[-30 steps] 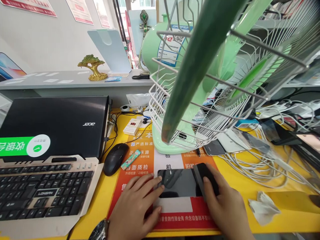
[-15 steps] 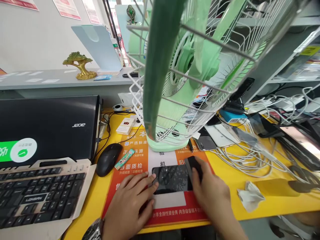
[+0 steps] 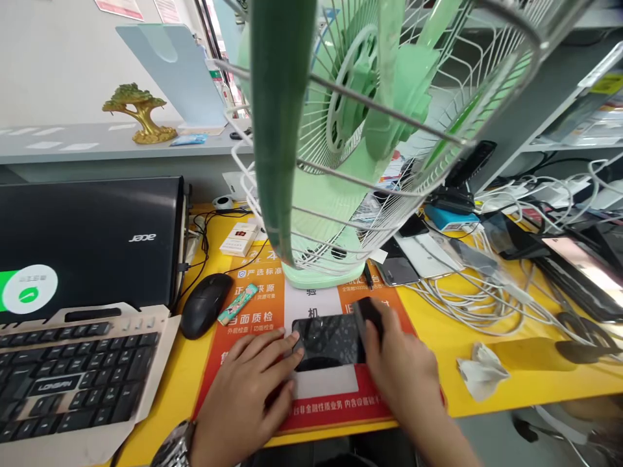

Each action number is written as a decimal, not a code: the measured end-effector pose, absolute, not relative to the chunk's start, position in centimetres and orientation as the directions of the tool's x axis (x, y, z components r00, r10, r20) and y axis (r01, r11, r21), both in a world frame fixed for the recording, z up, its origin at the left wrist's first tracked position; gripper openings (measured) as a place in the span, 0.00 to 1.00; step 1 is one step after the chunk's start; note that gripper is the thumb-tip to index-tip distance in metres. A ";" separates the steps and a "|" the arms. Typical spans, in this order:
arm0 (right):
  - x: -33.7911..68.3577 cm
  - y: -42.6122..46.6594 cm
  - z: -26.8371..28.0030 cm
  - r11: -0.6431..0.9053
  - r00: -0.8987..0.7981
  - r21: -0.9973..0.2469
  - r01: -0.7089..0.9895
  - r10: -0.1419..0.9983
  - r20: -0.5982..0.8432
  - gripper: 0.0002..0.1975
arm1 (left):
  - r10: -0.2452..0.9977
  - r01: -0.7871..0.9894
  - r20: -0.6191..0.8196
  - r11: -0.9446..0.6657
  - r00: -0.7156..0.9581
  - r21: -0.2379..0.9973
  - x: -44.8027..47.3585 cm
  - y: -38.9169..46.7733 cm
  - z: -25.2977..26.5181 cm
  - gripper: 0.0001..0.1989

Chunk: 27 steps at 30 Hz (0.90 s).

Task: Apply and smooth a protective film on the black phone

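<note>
A black smartphone (image 3: 326, 342) lies face up across the printed mat (image 3: 341, 408), with smudges or droplets on its screen. At its left end rests my left hand (image 3: 260, 383), open, fingers stretched out and fingertips touching the phone's edge. My right hand (image 3: 402, 363) is closed around a small dark block (image 3: 366, 319), whose exact kind I cannot make out. The block is tilted at the phone's right end; whether it touches the screen is unclear. Motion smears the right hand a little.
A green fan (image 3: 341, 194) stands close behind the phone. On the left are a mouse (image 3: 207, 305), a keyboard (image 3: 73, 383), a laptop (image 3: 87, 240) and a cigarette pack (image 3: 239, 239). White cables (image 3: 467, 305), other phones and a crumpled tissue (image 3: 481, 371) lie right.
The whole view has shifted slightly, so most things sit a little further left and higher. My right hand and the dark block are now more blurred; my left hand stays at the phone.
</note>
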State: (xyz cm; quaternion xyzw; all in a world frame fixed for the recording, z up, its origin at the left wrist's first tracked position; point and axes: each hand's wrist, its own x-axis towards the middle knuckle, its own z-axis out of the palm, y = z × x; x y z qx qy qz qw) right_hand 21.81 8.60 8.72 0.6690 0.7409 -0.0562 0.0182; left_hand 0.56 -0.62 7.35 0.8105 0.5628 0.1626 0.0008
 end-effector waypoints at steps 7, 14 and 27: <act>16.3 6.2 8.2 0.314 -0.331 -0.170 0.934 0.940 -0.083 0.22 | 0.927 0.925 0.237 -0.336 0.291 0.176 0.3 -0.9 7.1 0.20; 15.9 6.1 8.2 0.331 -0.347 -0.193 0.924 0.936 -0.055 0.22 | 0.937 0.928 0.312 -0.246 0.155 0.279 0.2 -1.2 6.3 0.21; 16.2 5.0 8.2 0.382 -0.404 -0.225 0.896 0.913 -0.056 0.22 | 0.915 0.943 0.296 -0.316 0.274 0.105 0.5 -0.9 6.5 0.25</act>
